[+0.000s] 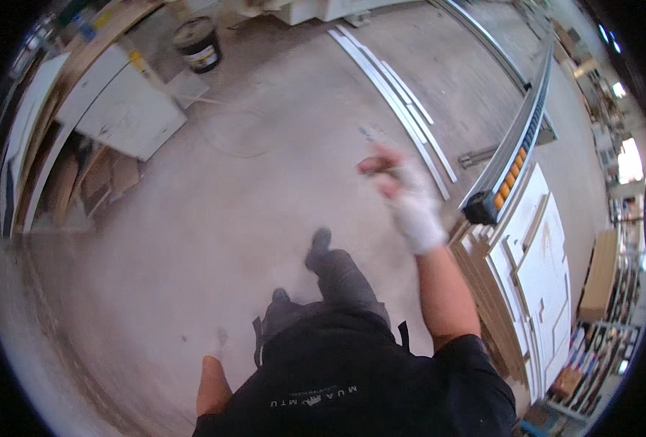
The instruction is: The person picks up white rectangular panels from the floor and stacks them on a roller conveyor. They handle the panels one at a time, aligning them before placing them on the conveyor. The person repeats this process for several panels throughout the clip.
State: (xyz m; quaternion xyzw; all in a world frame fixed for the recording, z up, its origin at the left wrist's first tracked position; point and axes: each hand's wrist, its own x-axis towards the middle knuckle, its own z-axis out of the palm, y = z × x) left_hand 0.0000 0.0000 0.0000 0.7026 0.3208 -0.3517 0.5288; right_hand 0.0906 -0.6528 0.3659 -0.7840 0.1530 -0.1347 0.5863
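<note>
Right hand (pixel 395 186), white-gloved, is raised in front of the body, fingers partly curled. Motion blur: cannot tell whether the fingers are together on something or apart. Left hand (pixel 219 344) hangs low on the left side, well apart from the right; blurred too, grip cannot be told.

Below, dark trousers (pixel 345 280) and dark shoes (pixel 321 239) on the grey floor (pixel 192 182). To the right of the right forearm, a stack of white boards (pixel 545 269) with brown edges; at its far end, the black end of a roller conveyor (pixel 481 209) with orange rollers (pixel 510 177).

Long white strips (pixel 372 74) lie on the floor ahead and to the right of the right hand, well apart from the left. Long axis: from near right to far left, strips roughly side by side. Right hand is the nearer.

Farther, left: dark bucket (pixel 197 47).
</note>
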